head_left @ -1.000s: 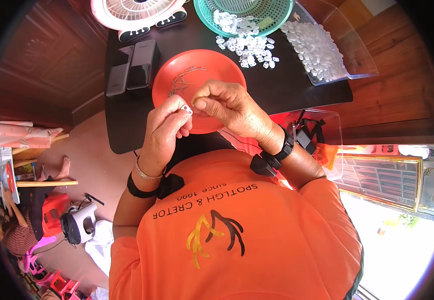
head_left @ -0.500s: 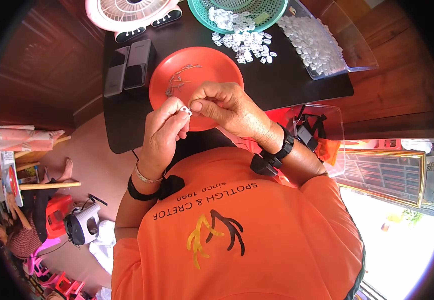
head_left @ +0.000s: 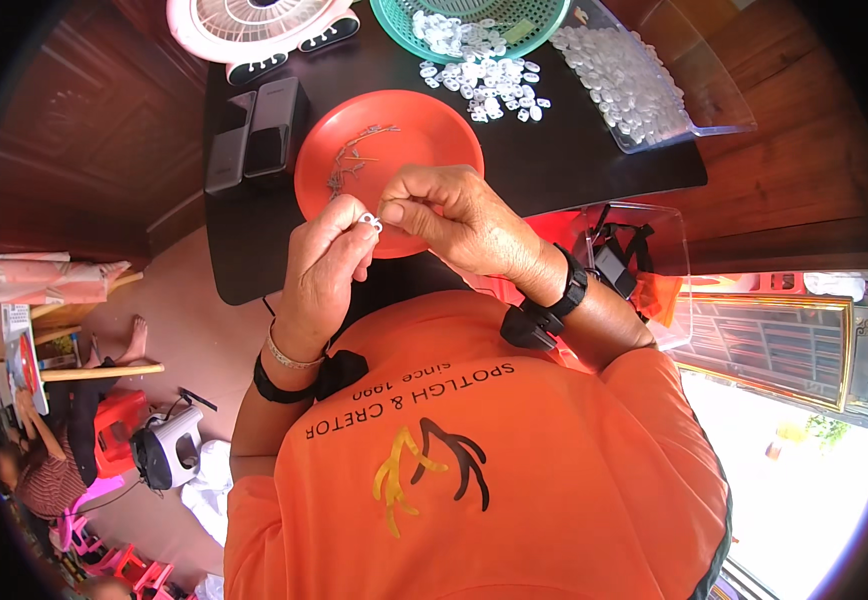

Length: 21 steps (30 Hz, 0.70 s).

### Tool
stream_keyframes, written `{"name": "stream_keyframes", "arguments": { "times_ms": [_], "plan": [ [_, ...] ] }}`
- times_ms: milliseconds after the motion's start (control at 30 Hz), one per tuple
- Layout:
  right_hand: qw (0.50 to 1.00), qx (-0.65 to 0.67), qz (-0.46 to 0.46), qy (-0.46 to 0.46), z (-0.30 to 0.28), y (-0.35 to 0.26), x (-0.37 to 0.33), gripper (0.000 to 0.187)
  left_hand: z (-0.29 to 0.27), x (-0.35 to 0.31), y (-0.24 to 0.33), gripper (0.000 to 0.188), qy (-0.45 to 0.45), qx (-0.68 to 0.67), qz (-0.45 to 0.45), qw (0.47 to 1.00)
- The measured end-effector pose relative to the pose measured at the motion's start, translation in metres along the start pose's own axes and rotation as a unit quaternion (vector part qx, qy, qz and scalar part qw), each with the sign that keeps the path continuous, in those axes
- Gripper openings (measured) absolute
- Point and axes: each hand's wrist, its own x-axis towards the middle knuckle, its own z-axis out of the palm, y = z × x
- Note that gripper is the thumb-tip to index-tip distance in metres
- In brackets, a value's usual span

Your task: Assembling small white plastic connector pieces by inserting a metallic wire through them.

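Note:
Between thumb and forefinger, my left hand [head_left: 324,262] pinches a small white oval plastic piece with two holes [head_left: 371,222]. Close against it on the right, my right hand [head_left: 459,215] has its thumb and forefinger pressed together; whatever they hold is too small to make out. Both hands are over the near rim of a round red plastic tray [head_left: 434,125]. Small grey pieces [head_left: 339,165] lie in a curved line inside that tray.
More white oval pieces [head_left: 504,85] lie on the dark table [head_left: 574,160] and in a green basket [head_left: 554,22]. A clear bin [head_left: 724,90] holds many others at the right. Two grey boxes [head_left: 254,140] and a pink fan [head_left: 264,35] stand left. Another person [head_left: 59,470] is at far left.
My hands keep nearly the same pose around the white piece. The table and its things sit slightly higher and further left in the picture.

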Motion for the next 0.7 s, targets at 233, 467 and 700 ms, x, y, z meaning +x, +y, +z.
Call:
{"name": "stream_keyframes", "arguments": {
  "times_ms": [233, 467, 700],
  "plan": [
    [1.0, 0.01, 0.012, -0.013, -0.0016, 0.0, -0.0005, 0.012, -0.0002, -0.0011, -0.0015, 0.024, -0.005, 0.01, -0.007, 1.0],
    [1.0, -0.002, -0.004, -0.01, -0.0017, 0.0002, -0.0017, 0.011, 0.0009, -0.0017, 0.0001, 0.023, -0.004, 0.01, -0.018, 1.0],
    [0.998, -0.052, -0.032, 0.0, -0.0007, 0.0005, -0.0005, 0.009, 0.0019, -0.002, -0.0002, 0.022, -0.006, 0.033, -0.018, 0.999]
  ]
}}
